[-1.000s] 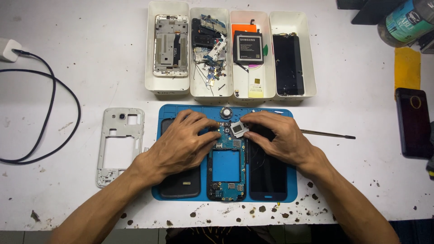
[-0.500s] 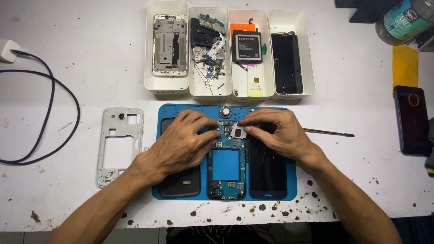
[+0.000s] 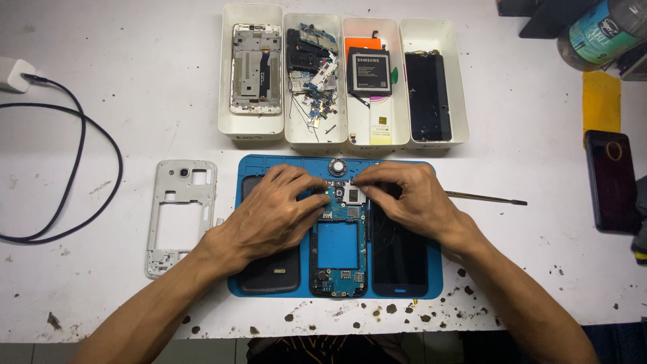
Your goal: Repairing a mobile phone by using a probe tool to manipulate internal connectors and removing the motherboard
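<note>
Counter [image 3: 101,283], white and stained, carries four white rectangular bins [image 3: 342,138] holding a metal frame, loose circuit parts, a battery and a dark screen. Below, on the blue mat [image 3: 435,286], lies the opened phone [image 3: 339,253], its blue-green board exposed. Left hand [image 3: 273,216] and right hand [image 3: 411,199] press fingertips on its upper end, each grip closed against the board.

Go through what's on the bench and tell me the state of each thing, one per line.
Left hand: resting on the circuit board, fingers bent.
Right hand: fingertips pressing the board's top edge.
Circuit board: bare, lying flat on the blue mat.
Back cover: off, lying on the mat.
White frame: detached, beside the mat.
Screen panel: dark, face up.
Charger cable: plugged into its adapter.
</note>
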